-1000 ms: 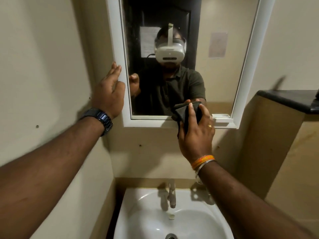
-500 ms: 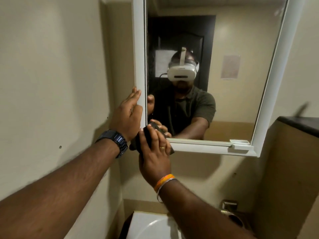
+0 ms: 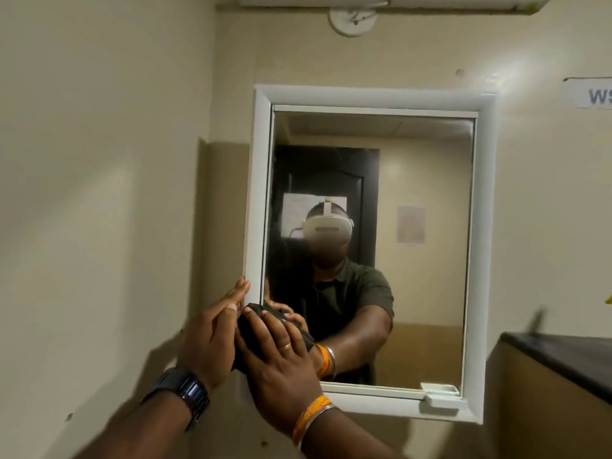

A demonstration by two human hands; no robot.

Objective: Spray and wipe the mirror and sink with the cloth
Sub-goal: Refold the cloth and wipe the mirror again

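The left hand (image 3: 212,339) is flat, fingers straight and together, its fingertips resting against the lower left edge of the mirror frame (image 3: 255,200). It grasps nothing. A dark metal link watch (image 3: 183,390) sits on that wrist.

Just right of it, touching it, the right hand (image 3: 281,362) presses the cloth (image 3: 255,321) against the lower left corner of the mirror (image 3: 414,293). The fingers are spread and lightly curved over the cloth, holding it to the glass; the thumb's position cannot be told. A gold ring (image 3: 286,345) is on one finger, and an orange band with a silver bangle (image 3: 311,417) circles the wrist.

The cloth is dark, soft and bunched into a lump, mostly covered by the right hand, with a portion showing above the fingertips and between the two hands.

The mirror is an upright rectangle of flat glass set in a smooth white frame with a raised profile. A small white tab (image 3: 438,389) sits at the lower right inner corner of the frame. The glass reflects the person, a dark door and a beige wall.

The surrounding wall is matt beige. A round white fitting (image 3: 352,19) is mounted above the mirror. At far right, a dark-topped bench (image 3: 563,356) projects from the wall, and a white sign (image 3: 592,94) hangs above it.
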